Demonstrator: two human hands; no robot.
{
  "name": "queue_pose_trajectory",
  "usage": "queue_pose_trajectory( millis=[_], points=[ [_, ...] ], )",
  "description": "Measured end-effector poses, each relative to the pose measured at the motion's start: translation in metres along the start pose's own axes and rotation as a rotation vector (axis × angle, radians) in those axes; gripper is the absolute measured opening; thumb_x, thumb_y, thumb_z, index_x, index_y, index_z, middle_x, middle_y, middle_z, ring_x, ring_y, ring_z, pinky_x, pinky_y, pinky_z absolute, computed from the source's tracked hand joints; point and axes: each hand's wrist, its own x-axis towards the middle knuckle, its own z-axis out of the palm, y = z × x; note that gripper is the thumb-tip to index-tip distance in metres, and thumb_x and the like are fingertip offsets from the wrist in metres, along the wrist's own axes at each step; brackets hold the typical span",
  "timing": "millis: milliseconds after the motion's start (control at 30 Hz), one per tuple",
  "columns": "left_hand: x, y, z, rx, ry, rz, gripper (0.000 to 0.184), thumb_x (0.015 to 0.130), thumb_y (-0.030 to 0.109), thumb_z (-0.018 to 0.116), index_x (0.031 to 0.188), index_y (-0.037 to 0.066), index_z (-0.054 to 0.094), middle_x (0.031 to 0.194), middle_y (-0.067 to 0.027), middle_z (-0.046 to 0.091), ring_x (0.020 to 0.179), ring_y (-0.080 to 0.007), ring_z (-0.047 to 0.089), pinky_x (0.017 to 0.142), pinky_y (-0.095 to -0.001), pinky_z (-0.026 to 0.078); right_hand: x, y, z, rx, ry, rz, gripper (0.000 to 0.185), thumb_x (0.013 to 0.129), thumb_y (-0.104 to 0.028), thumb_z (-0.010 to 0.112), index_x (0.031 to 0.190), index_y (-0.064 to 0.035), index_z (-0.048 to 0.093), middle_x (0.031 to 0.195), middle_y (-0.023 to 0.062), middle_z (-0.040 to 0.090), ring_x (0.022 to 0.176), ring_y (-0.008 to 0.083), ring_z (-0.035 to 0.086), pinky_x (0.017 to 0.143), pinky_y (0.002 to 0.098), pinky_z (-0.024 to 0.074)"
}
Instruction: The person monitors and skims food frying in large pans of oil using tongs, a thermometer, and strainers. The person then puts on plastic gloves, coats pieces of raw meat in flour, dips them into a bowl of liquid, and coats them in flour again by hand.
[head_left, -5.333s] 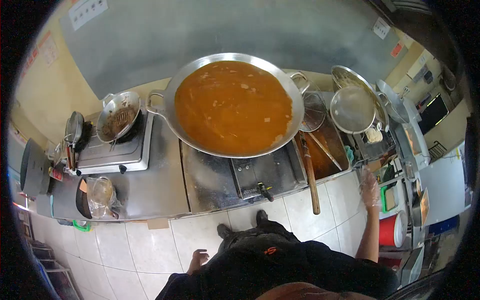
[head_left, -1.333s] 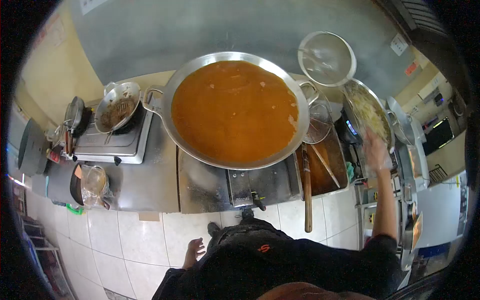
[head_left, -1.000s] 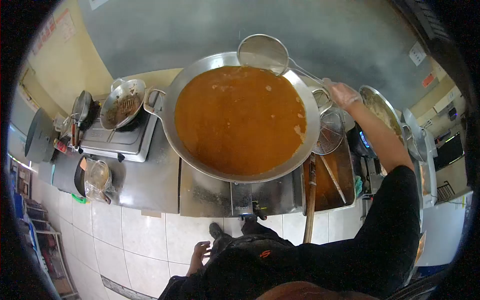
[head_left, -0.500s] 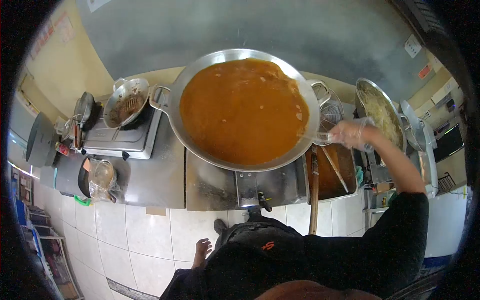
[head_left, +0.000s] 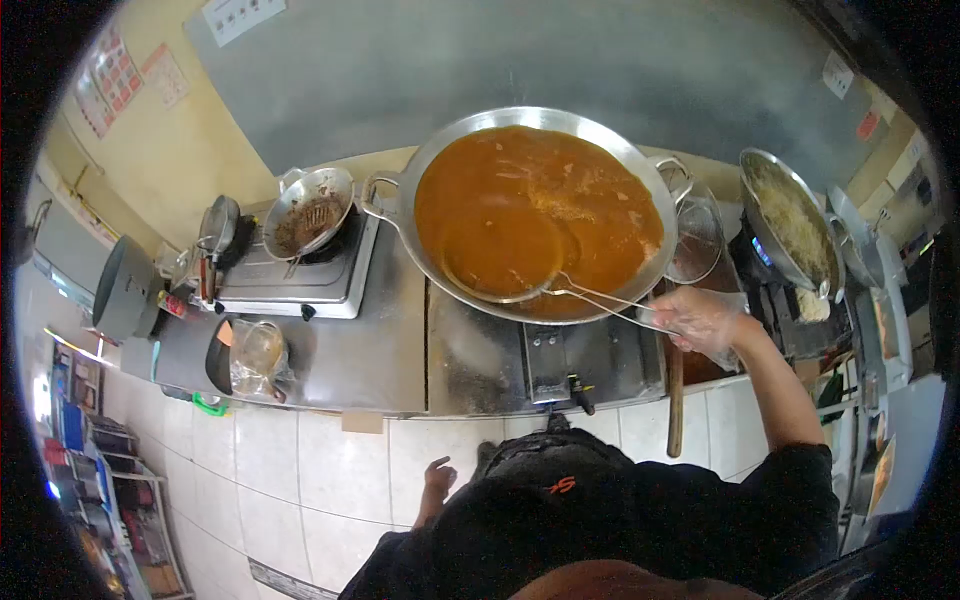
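My right hand [head_left: 695, 320], in a clear plastic glove, is closed round the long wire handle of a round strainer [head_left: 562, 288]. The strainer's ring rests at the front of a large metal wok [head_left: 407, 200], its head mostly under brown-orange oil [head_left: 520, 175]. Ripples and foam show on the oil, along with small floating bits. Down by my side, over the tiled floor, hangs my left hand [head_left: 438, 480], open with nothing in it.
A gas stove [head_left: 335, 290] at left carries a small pan [head_left: 335, 190] with brown residue. A plastic-wrapped container [head_left: 257, 350] sits in front. On the right are a wire strainer [head_left: 697, 245], a wooden handle [head_left: 676, 400] and a wok of pale food [head_left: 785, 215].
My right hand has swung the strainer from the wok's right side leftward into the front of the oil. The camera view has shifted, so the counter appears farther right.
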Motion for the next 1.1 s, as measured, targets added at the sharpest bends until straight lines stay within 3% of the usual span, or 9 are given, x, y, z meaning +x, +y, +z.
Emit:
queue_pose_trajectory(
  millis=[100, 167, 300, 633, 800, 967, 1000, 1067, 1100],
  points=[
    [0.003, -0.003, -0.010, 0.145, -0.080, 0.116, 0.041, 0.076, -0.008, 0.055, 0.116, -0.002, 0.052, 0.079, -0.0129, 0.062, 0.069, -0.0217, 0.061, 0.061, -0.0298, 0.055, -0.004, -0.007, 0.023, 0.002, 0.102, -0.020, 0.033, 0.087, -0.039, 0.056, 0.078, -0.0078, 0.055, 0.057, -0.0046, 0.038, 0.050, 0.0076, 0.041, 0.047, 0.0243, 0.0355],
    [0.006, 0.005, -0.009, -0.083, 0.043, -0.082, 0.036, 0.079, -0.006, 0.055, 0.115, -0.001, 0.053, 0.087, -0.0132, 0.061, 0.076, -0.0228, 0.062, 0.067, -0.0324, 0.056, -0.018, -0.014, 0.029, 0.055, 0.135, -0.022, 0.038, 0.085, -0.043, 0.058, 0.080, -0.0062, 0.057, 0.056, -0.0042, 0.038, 0.050, 0.0075, 0.042, 0.046, 0.0240, 0.0351],
    [0.015, 0.003, -0.026, -0.257, -0.053, -0.074, 0.051, 0.081, 0.002, 0.062, 0.126, -0.002, 0.040, 0.099, -0.0196, 0.062, 0.090, -0.0323, 0.062, 0.080, -0.0442, 0.052, -0.023, 0.009, 0.033, -0.076, 0.149, -0.085, 0.040, 0.086, -0.043, 0.056, 0.078, -0.0044, 0.054, 0.056, -0.0033, 0.039, 0.052, 0.0086, 0.044, 0.049, 0.0239, 0.0354],
    [-0.018, 0.053, -0.023, -0.086, -0.180, -0.036, 0.044, 0.078, 0.001, 0.065, 0.118, -0.006, 0.046, 0.096, -0.0193, 0.064, 0.084, -0.0261, 0.065, 0.077, -0.0346, 0.055, -0.075, 0.027, 0.044, -0.001, 0.314, -0.131, 0.040, 0.089, -0.044, 0.054, 0.077, -0.0052, 0.052, 0.058, -0.0034, 0.041, 0.049, 0.0070, 0.042, 0.044, 0.0239, 0.0348],
    [-0.015, 0.052, -0.018, 0.244, -0.085, -0.131, 0.055, 0.078, 0.008, 0.070, 0.123, -0.005, 0.042, 0.095, -0.0150, 0.065, 0.081, -0.0218, 0.064, 0.072, -0.0345, 0.053, -0.094, 0.046, 0.043, 0.105, 0.428, -0.052, 0.033, 0.093, -0.025, 0.051, 0.115, -0.0005, 0.055, 0.069, -0.0001, 0.046, 0.053, 0.0072, 0.043, 0.046, 0.0223, 0.0366],
    [-0.001, 0.014, -0.023, 0.108, -0.090, -0.124, 0.045, 0.077, -0.003, 0.064, 0.119, -0.001, 0.049, 0.096, -0.0195, 0.066, 0.083, -0.0238, 0.066, 0.069, -0.0269, 0.055, -0.096, 0.038, 0.015, -0.056, 0.705, -0.187, 0.034, 0.094, -0.024, 0.049, 0.120, -0.0034, 0.053, 0.074, 0.0032, 0.054, 0.055, 0.0101, 0.047, 0.051, 0.0272, 0.0411],
    [0.024, -0.021, -0.042, 0.238, -0.242, 0.080, 0.043, 0.078, -0.003, 0.063, 0.119, -0.002, 0.049, 0.095, -0.0186, 0.066, 0.084, -0.0236, 0.066, 0.069, -0.0273, 0.055, -0.095, 0.024, 0.005, -0.334, 0.775, -0.085, 0.035, 0.094, -0.023, 0.046, 0.124, -0.0046, 0.050, 0.088, 0.0146, 0.057, 0.070, 0.0241, 0.054, 0.062, 0.0351, 0.0448],
    [-0.004, -0.007, -0.021, 0.210, -0.191, 0.025, 0.039, 0.082, 0.000, 0.060, 0.119, -0.002, 0.048, 0.094, -0.0163, 0.067, 0.084, -0.0228, 0.066, 0.070, -0.0280, 0.054, -0.087, 0.002, -0.018, -0.697, 0.852, 0.020, 0.037, 0.093, -0.016, 0.039, 0.129, -0.0077, 0.044, 0.097, 0.0300, 0.058, 0.088, 0.0410, 0.058, 0.072, 0.0455, 0.0497],
    [-0.006, -0.010, -0.016, 0.200, -0.187, 0.026, 0.039, 0.082, 0.000, 0.060, 0.119, -0.002, 0.048, 0.094, -0.0163, 0.067, 0.084, -0.0228, 0.066, 0.070, -0.0280, 0.054, -0.076, 0.002, -0.034, -0.706, 0.848, 0.013, 0.037, 0.093, -0.016, 0.039, 0.129, -0.0077, 0.044, 0.097, 0.0300, 0.058, 0.088, 0.0410, 0.058, 0.072, 0.0455, 0.0497]
  ],
)
